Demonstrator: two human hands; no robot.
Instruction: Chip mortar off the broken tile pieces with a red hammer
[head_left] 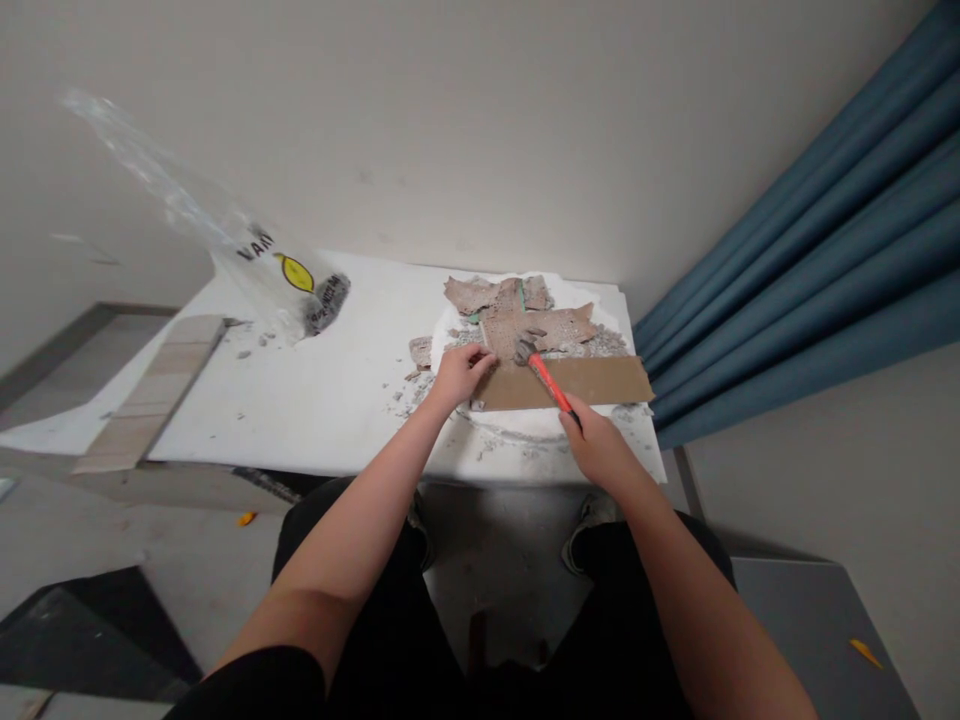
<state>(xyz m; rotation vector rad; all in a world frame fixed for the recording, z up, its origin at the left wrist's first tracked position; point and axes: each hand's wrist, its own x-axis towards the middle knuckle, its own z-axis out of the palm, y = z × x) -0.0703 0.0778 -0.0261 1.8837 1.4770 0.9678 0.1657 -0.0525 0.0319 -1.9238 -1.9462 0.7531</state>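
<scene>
In my right hand [598, 447] is a hammer [550, 381] with a red and black handle, its fingers wrapped round the grip. The hammer's grey head is over a torn, brownish, perforated sheet [501, 325]. My left hand [459, 374] is at the sheet's lower left, beside the left end of a flat brown strip [585, 382]. Its thumb and fingers are drawn together; what they pinch is too small to make out. Grey crumbs [607, 343] are scattered around the sheet, on a round white piece [547, 425] underneath.
A white-topped table [300, 400] stands against the wall. Towards its left are a clear plastic bag [262, 270] with a yellow lemon print and a wood-patterned plank [154, 390]. Blue curtains [810, 230] hang at the right. A grey panel [802, 630] is at the lower right.
</scene>
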